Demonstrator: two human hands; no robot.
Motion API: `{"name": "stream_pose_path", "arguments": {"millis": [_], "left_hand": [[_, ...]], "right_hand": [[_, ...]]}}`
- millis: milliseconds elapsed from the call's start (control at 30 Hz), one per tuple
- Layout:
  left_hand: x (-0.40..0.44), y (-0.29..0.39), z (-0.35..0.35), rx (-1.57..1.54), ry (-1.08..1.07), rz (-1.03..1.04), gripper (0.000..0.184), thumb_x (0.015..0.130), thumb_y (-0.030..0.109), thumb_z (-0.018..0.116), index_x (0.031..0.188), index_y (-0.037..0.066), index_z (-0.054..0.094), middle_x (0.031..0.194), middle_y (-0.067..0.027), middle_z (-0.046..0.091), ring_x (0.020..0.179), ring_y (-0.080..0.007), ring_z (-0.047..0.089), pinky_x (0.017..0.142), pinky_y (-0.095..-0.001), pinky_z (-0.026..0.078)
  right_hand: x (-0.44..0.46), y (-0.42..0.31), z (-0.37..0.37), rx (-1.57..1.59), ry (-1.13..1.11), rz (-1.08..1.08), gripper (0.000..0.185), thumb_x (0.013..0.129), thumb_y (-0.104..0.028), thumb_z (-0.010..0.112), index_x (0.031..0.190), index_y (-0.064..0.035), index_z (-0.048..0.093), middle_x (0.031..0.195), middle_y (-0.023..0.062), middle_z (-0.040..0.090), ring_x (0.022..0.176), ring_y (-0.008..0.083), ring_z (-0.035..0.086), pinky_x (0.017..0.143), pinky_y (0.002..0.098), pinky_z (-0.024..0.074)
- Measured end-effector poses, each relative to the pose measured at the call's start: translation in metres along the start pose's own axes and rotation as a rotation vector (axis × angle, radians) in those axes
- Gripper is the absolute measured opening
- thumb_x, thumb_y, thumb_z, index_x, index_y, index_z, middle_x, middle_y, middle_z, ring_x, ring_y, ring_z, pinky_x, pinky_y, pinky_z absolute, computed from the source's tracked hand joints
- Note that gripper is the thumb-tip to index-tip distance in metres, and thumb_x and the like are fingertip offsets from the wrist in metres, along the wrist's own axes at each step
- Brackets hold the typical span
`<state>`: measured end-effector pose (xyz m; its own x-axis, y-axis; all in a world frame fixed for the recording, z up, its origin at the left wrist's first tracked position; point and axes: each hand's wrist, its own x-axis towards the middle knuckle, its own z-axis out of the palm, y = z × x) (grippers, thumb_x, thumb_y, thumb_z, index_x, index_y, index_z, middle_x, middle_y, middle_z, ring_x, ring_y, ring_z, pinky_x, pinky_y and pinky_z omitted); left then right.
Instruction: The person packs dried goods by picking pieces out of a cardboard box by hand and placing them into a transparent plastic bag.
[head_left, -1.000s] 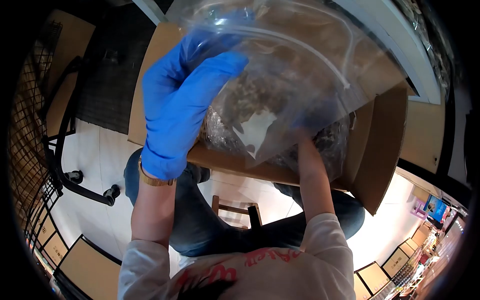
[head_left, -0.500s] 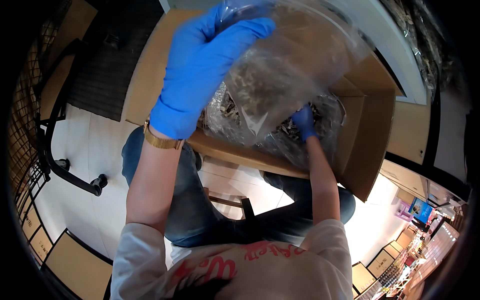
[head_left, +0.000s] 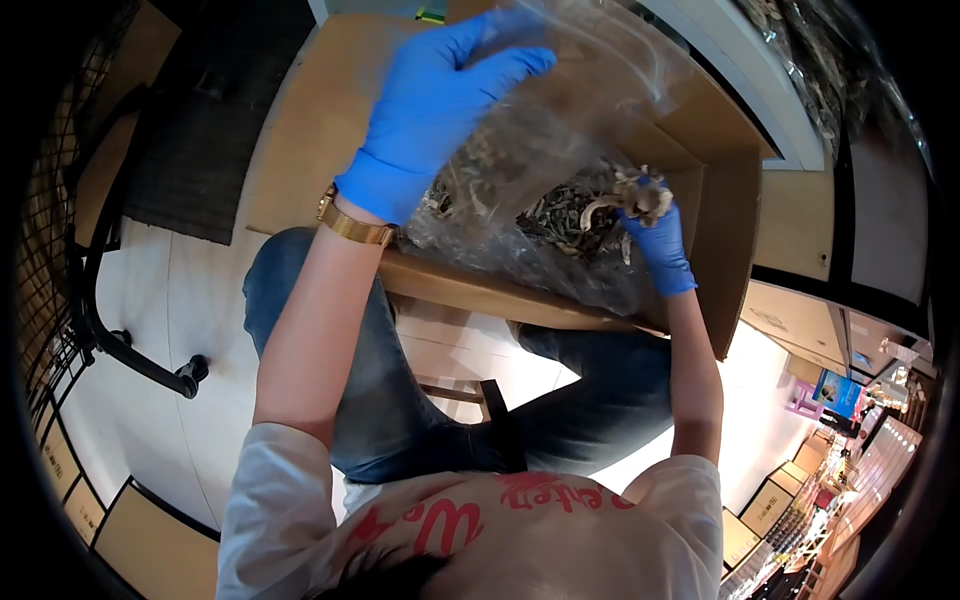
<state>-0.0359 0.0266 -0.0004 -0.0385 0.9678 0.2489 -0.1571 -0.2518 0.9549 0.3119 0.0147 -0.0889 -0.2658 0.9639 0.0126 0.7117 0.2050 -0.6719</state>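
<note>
In the head view, the left hand [head_left: 425,115] pinches the clear plastic bag [head_left: 575,95] above the cardboard box [head_left: 725,225], best held wide-mouthed and steady, while the right hand [head_left: 660,250], closed on what look like dried mushrooms [head_left: 645,198], calls for a light, uncrushing grip.

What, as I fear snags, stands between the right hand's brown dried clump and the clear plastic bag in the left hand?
Nothing visible stands between the clump and the bag, though blur hides where the bag's mouth lies.
</note>
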Motion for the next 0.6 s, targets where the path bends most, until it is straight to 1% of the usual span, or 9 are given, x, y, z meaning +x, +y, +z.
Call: {"name": "stream_pose_path", "arguments": {"millis": [67, 133, 200, 233, 333, 367, 467, 500, 600], "left_hand": [[-0.005, -0.002, 0.016, 0.17, -0.043, -0.025, 0.032, 0.086, 0.012, 0.067, 0.117, 0.005, 0.063, 0.104, -0.0042, 0.068, 0.092, -0.0085, 0.061, 0.084, -0.022, 0.048], [-0.01, -0.006, 0.026, 0.23, -0.1, -0.032, 0.037, 0.084, 0.016, 0.069, 0.119, 0.004, 0.062, 0.106, -0.0043, 0.067, 0.093, -0.0089, 0.061, 0.086, -0.0238, 0.048], [-0.013, -0.014, 0.038, 0.366, -0.167, 0.0, 0.04, 0.084, 0.019, 0.07, 0.119, 0.004, 0.061, 0.108, -0.0061, 0.068, 0.096, -0.0102, 0.061, 0.088, -0.0265, 0.047], [-0.015, -0.016, 0.044, 0.405, -0.185, 0.009, 0.043, 0.083, 0.023, 0.07, 0.121, 0.007, 0.06, 0.112, -0.0088, 0.066, 0.101, -0.0149, 0.061, 0.092, -0.0293, 0.045], [-0.02, -0.041, 0.06, 0.531, -0.277, 0.062, 0.044, 0.082, 0.024, 0.071, 0.123, 0.012, 0.06, 0.118, -0.011, 0.063, 0.108, -0.0204, 0.06, 0.094, -0.0305, 0.044], [-0.023, -0.053, 0.064, 0.581, -0.339, 0.057, 0.048, 0.083, 0.029, 0.069, 0.127, 0.015, 0.057, 0.125, -0.0098, 0.059, 0.113, -0.0241, 0.056, 0.095, -0.0325, 0.044], [-0.036, -0.062, 0.078, 0.749, -0.406, 0.115, 0.05, 0.084, 0.034, 0.065, 0.13, 0.017, 0.053, 0.128, -0.0081, 0.057, 0.115, -0.0249, 0.054, 0.096, -0.0342, 0.044], [-0.039, -0.064, 0.082, 0.742, -0.443, 0.115, 0.054, 0.085, 0.037, 0.063, 0.134, 0.02, 0.049, 0.129, -0.0067, 0.056, 0.115, -0.0259, 0.054, 0.096, -0.0358, 0.044], [-0.048, -0.067, 0.09, 0.736, -0.473, 0.097, 0.055, 0.085, 0.036, 0.064, 0.135, 0.021, 0.048, 0.129, -0.0074, 0.056, 0.115, -0.0264, 0.054, 0.096, -0.0359, 0.044]], "right_hand": [[-0.004, -0.019, -0.014, 0.065, 0.183, 0.049, 0.038, 0.073, -0.008, 0.076, 0.106, -0.0021, 0.059, 0.101, 0.0088, 0.064, 0.092, 0.0167, 0.063, 0.082, 0.03, 0.0499], [-0.002, -0.035, -0.031, -0.066, 0.249, -0.007, 0.031, 0.076, -0.005, 0.073, 0.104, -0.0017, 0.06, 0.098, 0.0077, 0.065, 0.088, 0.0155, 0.063, 0.08, 0.0291, 0.0507], [0.0, -0.041, -0.045, 0.266, 0.472, -0.003, 0.033, 0.077, -0.003, 0.071, 0.107, -0.001, 0.059, 0.101, 0.0073, 0.064, 0.089, 0.0157, 0.062, 0.082, 0.03, 0.0506], [-0.004, -0.054, -0.053, 0.386, 0.539, 0.03, 0.033, 0.08, 0.0, 0.068, 0.111, -0.0003, 0.056, 0.106, 0.0084, 0.063, 0.091, 0.0165, 0.062, 0.083, 0.0306, 0.0504], [-0.008, -0.086, -0.068, 0.72, 0.744, 0.037, 0.027, 0.082, 0.006, 0.062, 0.107, -0.0009, 0.058, 0.103, 0.0099, 0.063, 0.087, 0.0165, 0.062, 0.078, 0.0291, 0.0522], [-0.006, -0.088, -0.07, 0.701, 0.857, -0.001, 0.023, 0.083, 0.007, 0.06, 0.105, -0.0007, 0.058, 0.099, 0.0098, 0.063, 0.084, 0.0156, 0.062, 0.078, 0.0288, 0.0515], [-0.008, -0.083, -0.076, 0.435, 0.876, -0.15, 0.022, 0.083, 0.006, 0.059, 0.105, -0.0003, 0.058, 0.098, 0.0089, 0.062, 0.082, 0.0155, 0.061, 0.079, 0.0292, 0.051], [-0.009, -0.092, -0.073, 0.692, 0.883, -0.079, 0.023, 0.084, 0.005, 0.059, 0.106, -0.0008, 0.057, 0.1, 0.0089, 0.062, 0.085, 0.0156, 0.061, 0.081, 0.0288, 0.05], [-0.005, -0.088, -0.053, 0.843, 0.971, -0.15, 0.025, 0.085, 0.004, 0.059, 0.109, -0.0019, 0.055, 0.105, 0.0094, 0.061, 0.094, 0.0162, 0.059, 0.086, 0.0292, 0.0488]]}}
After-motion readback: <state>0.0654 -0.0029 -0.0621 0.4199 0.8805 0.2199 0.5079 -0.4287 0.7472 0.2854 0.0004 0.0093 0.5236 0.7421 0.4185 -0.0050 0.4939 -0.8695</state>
